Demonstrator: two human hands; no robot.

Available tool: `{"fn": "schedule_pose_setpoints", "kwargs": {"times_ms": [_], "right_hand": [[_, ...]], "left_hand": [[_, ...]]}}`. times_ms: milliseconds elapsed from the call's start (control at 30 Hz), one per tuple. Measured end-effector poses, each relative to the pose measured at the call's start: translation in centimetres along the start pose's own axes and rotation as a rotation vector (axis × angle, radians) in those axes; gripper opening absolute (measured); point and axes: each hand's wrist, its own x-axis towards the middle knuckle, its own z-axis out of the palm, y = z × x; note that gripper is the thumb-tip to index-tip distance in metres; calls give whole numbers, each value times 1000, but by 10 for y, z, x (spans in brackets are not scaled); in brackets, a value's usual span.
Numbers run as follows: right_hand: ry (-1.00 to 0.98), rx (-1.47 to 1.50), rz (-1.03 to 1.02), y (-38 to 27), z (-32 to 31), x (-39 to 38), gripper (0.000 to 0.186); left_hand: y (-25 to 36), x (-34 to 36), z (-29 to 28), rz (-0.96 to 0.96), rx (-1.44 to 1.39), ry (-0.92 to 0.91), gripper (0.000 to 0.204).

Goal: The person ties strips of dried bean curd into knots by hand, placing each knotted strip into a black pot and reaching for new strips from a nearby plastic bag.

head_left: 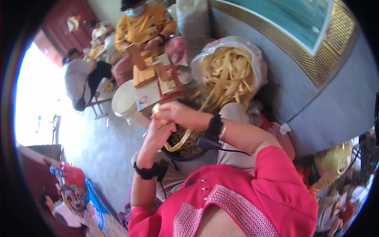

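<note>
My left hand point(157, 133) and my right hand point(178, 113) meet in front of me, fingers closed. Between them is a small pale, cream-coloured piece point(156, 108), mostly covered by the fingers, so its kind does not show. Below the hands, a dark round basin point(189, 158) rests by my knees with many short light-brown scraps in it. A long pale yellow strip point(182, 141) curls over the basin, under my right wrist. Another strip point(211, 96) trails from a large white plastic bag point(258, 59) full of similar flat, ribbon-like strips point(229, 75), ahead and to the right.
A white bucket point(123, 100) stands beyond my left hand. Past the basin, a low table holds wooden blocks point(144, 76) and a red tray point(171, 89); a person in yellow point(148, 25) sits behind it. Another person point(79, 77) sits at far left. A grey wall point(308, 118) bounds the right.
</note>
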Motion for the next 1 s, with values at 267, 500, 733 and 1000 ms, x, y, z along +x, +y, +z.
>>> {"fn": "schedule_pose_setpoints", "kwargs": {"times_ms": [267, 500, 733, 1000], "right_hand": [[216, 554, -259, -47, -64, -17, 24], [241, 420, -498, -94, -80, 0, 39], [252, 206, -162, -77, -103, 17, 20], [141, 552, 215, 2, -104, 52, 23]], "left_hand": [[33, 56, 57, 75, 209, -129, 22], [21, 81, 67, 128, 242, -204, 27], [23, 122, 49, 506, -544, -311, 48], [-9, 146, -1, 312, -878, -234, 45]]}}
